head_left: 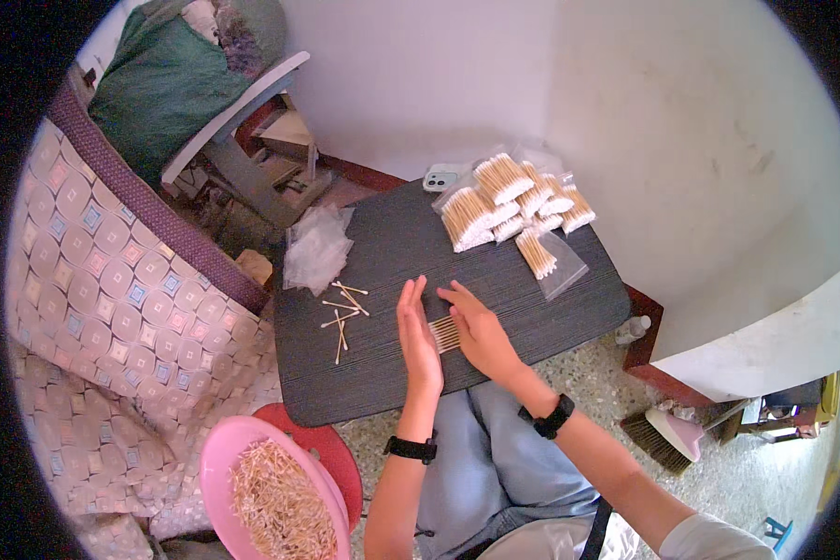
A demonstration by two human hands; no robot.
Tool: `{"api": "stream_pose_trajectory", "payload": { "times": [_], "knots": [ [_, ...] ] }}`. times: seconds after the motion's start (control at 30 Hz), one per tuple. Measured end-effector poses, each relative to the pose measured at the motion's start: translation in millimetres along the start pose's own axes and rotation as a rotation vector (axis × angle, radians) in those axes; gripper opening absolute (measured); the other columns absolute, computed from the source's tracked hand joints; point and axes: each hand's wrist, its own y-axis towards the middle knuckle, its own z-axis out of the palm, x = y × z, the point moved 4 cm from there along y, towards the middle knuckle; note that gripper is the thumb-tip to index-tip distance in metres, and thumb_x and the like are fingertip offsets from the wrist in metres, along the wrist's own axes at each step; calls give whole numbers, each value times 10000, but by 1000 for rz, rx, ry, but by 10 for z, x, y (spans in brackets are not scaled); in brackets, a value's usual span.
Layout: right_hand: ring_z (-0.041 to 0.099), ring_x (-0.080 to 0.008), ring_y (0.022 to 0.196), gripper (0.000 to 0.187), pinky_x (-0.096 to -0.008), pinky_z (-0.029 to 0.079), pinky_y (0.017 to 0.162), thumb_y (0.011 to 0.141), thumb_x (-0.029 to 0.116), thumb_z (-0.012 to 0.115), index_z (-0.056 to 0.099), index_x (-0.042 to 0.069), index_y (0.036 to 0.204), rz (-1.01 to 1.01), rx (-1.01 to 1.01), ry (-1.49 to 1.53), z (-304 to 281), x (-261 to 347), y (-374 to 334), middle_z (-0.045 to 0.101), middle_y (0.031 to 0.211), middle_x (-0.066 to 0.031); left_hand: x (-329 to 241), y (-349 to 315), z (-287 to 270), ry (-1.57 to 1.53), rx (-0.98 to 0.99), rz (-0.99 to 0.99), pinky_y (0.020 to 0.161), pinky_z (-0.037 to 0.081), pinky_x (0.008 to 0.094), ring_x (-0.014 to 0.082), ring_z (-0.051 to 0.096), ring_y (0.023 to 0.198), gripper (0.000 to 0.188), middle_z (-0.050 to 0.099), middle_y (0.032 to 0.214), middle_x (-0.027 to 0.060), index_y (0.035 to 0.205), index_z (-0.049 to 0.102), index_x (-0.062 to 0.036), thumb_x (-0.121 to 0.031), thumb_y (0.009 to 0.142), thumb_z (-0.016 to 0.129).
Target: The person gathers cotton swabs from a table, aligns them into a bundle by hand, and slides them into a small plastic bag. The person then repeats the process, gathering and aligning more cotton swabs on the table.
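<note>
A row of cotton swabs (445, 333) lies side by side on the dark table (383, 233), between my two hands. My left hand (417, 331) stands on edge at the swabs' left ends, its fingers stretched out and together. At their right ends is my right hand (483, 338), fingers extended and thumb raised. Neither hand is wrapped around anything; the palms partly hide the swab tips. Several loose cotton swabs (345, 308) lie scattered left of my left hand. Beyond my right hand rests a small clear bag of swabs (537, 257).
Filled swab bags (504, 201) are piled at the table's far right, beside a phone (441, 178). Empty clear bags (317, 247) lie at the far left. A pink basin (217, 467) of loose swabs stands on a red stool (341, 457). A broom (667, 439) is on the floor.
</note>
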Motion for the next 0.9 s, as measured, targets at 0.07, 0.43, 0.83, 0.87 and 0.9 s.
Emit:
{"api": "stream_pose_trajectory", "payload": {
  "times": [0.07,0.43,0.83,0.87,0.9],
  "knots": [
    [441,-392,1241,277,-435,384,1013,925,36,449,530,-28,1183,15,2,27,-25,-22,8,548,1205,-244,-28,-3,-8,-6,-1,-12,1159,84,367,247,227,1392,534,322,1456,188,1412,274,-3,-364,1018,279],
    [423,-326,1265,434,-399,374,1051,833,126,615,531,23,1246,-384,429,-457,-311,53,-107,497,1328,-144,-317,-282,-70,1340,501,409,1043,348,438,333,429,1264,473,467,1349,184,1260,489,33,-233,882,593],
    [542,-255,925,359,-333,473,838,781,55,551,609,11,1132,-453,367,-594,-265,144,-91,560,991,-100,-374,-252,23,1346,329,446,815,508,382,291,589,1005,213,627,1064,117,1015,653,-11,-135,849,603],
    [542,-255,925,359,-333,473,838,781,55,551,609,11,1132,-454,366,-595,-267,139,-90,560,991,-100,-397,-247,42,1362,329,404,761,506,386,283,589,925,190,611,981,112,984,663,-15,-132,842,611],
    [542,-256,914,324,-333,474,821,778,61,559,619,7,1092,-457,351,-594,-274,137,-86,561,972,-100,-402,-242,53,1379,329,362,706,504,389,276,588,846,168,595,897,107,953,672,-20,-129,835,619]
  ]
}}
